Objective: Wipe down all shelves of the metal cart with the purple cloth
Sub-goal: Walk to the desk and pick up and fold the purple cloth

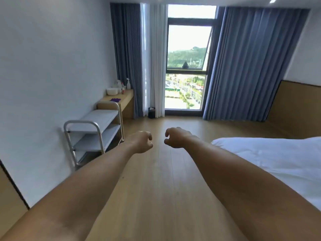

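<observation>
While both arms stretched straight ahead over the wood floor (pixel 156 197), I had my left hand (pixel 141 141) and right hand (pixel 175 137) side by side, close but not touching. Their fingers were loosely curled and relaxed, grasping nothing.

The metal cart (pixel 81 121) stood against the white wall on my left, well beyond the left hand. It showed three pale shelves, one above another, and a rounded tube handle at each end. The purple cloth (pixel 115 100) lay flat on the wooden desk (pixel 127 101) just behind the cart's far end, well apart from both hands.

Farther back on that desk stood a white bowl (pixel 111 91), a few bottles (pixel 121 88) and a spray bottle (pixel 128 83).

A tall window (pixel 187 49) filled the far wall between blue curtains (pixel 251 63), with a sheer white curtain (pixel 154 58) at its left side and a small dark bin (pixel 151 112) on the floor beneath that. A bed (pixel 269 153) with white bedding sat on my right.
</observation>
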{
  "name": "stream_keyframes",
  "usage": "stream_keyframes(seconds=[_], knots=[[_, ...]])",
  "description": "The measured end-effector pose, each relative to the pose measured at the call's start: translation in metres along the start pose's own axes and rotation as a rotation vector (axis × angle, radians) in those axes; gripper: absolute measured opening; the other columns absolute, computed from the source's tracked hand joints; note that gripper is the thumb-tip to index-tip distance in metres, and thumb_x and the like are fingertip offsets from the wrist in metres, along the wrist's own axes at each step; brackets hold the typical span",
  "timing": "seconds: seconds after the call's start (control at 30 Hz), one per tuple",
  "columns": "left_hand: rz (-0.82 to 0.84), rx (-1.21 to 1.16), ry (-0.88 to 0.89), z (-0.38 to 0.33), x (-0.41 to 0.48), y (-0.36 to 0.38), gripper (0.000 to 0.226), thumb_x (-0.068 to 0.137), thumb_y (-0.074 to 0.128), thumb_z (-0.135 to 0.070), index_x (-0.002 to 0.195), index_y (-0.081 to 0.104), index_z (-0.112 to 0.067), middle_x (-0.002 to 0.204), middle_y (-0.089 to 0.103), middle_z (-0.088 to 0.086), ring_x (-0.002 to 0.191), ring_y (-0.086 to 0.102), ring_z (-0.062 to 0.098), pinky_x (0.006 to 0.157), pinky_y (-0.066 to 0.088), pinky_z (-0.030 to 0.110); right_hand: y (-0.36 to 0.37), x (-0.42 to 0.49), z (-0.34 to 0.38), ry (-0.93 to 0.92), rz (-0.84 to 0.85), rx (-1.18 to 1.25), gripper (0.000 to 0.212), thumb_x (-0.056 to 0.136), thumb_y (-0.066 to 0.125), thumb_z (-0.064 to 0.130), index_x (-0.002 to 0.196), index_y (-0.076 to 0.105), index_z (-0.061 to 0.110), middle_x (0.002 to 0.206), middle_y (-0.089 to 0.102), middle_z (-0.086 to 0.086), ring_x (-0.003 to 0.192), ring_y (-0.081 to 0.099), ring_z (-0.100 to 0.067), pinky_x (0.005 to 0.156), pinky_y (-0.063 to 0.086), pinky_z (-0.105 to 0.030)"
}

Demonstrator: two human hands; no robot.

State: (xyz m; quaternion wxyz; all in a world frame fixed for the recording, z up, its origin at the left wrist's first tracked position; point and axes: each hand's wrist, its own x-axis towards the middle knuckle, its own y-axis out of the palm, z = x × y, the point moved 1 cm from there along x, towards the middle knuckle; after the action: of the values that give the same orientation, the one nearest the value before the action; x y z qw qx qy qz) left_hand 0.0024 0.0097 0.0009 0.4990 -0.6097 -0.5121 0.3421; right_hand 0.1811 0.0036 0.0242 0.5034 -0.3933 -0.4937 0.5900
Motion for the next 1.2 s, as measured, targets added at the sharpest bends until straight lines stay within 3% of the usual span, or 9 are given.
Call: stream_keyframes(seconds=[0.27, 0.47, 0.67, 0.93, 1.2], knots=[[0.048, 0.004, -0.02, 0.063, 0.107, 0.074, 0.03, 0.089, 0.055, -0.039, 0.115, 0.061, -0.026, 0.118, 0.065, -0.003, 0.105, 0.061, 0.021, 0.088, 0.05, 0.037, 0.093, 0.118, -0.008, 0.114, 0.125, 0.014, 0.036, 0.093, 0.051, 0.035, 0.126, 0.058, 0.022, 0.124, 0.059, -0.002, 0.106, 0.059, -0.023, 0.076, 0.043, -0.032], [0.073, 0.036, 0.005, 0.123, 0.189, 0.1, 0.026, 0.089, 0.053, -0.034, 0.111, 0.062, -0.025, 0.117, 0.063, -0.001, 0.107, 0.06, 0.023, 0.085, 0.046, 0.034, 0.138, 0.22, 0.003, 0.149, 0.143, -0.045, 0.029, 0.094, 0.049, 0.032, 0.117, 0.062, 0.019, 0.115, 0.063, -0.005, 0.1, 0.061, -0.026, 0.074, 0.042, -0.031], [0.072, -0.029, 0.012, 0.163, 0.23, 0.125, 0.029, 0.089, 0.052, -0.036, 0.113, 0.062, -0.024, 0.115, 0.064, -0.004, 0.103, 0.061, 0.02, 0.083, 0.049, 0.035, 0.182, 0.277, 0.006, 0.171, 0.119, 0.091, 0.025, 0.093, 0.049, 0.031, 0.102, 0.069, 0.019, 0.1, 0.07, -0.004, 0.087, 0.064, -0.026, 0.075, 0.053, -0.033], [0.038, -0.082, 0.023, 0.198, 0.3, 0.173, 0.028, 0.092, 0.05, -0.039, 0.114, 0.061, -0.025, 0.114, 0.063, -0.011, 0.1, 0.062, 0.014, 0.078, 0.049, 0.031, 0.237, 0.339, -0.042, 0.278, 0.095, 0.226, 0.023, 0.092, 0.05, 0.037, 0.098, 0.069, 0.026, 0.095, 0.071, 0.007, 0.086, 0.066, -0.017, 0.071, 0.052, -0.03], [0.117, -0.097, -0.026, 0.214, 0.432, 0.196, 0.023, 0.092, 0.05, -0.041, 0.107, 0.062, -0.029, 0.107, 0.064, -0.014, 0.096, 0.062, 0.009, 0.071, 0.044, 0.027, 0.245, 0.467, -0.107, 0.266, 0.113, 0.251, 0.022, 0.092, 0.049, 0.037, 0.1, 0.067, 0.027, 0.098, 0.07, 0.009, 0.09, 0.065, -0.016, 0.069, 0.046, -0.028]])
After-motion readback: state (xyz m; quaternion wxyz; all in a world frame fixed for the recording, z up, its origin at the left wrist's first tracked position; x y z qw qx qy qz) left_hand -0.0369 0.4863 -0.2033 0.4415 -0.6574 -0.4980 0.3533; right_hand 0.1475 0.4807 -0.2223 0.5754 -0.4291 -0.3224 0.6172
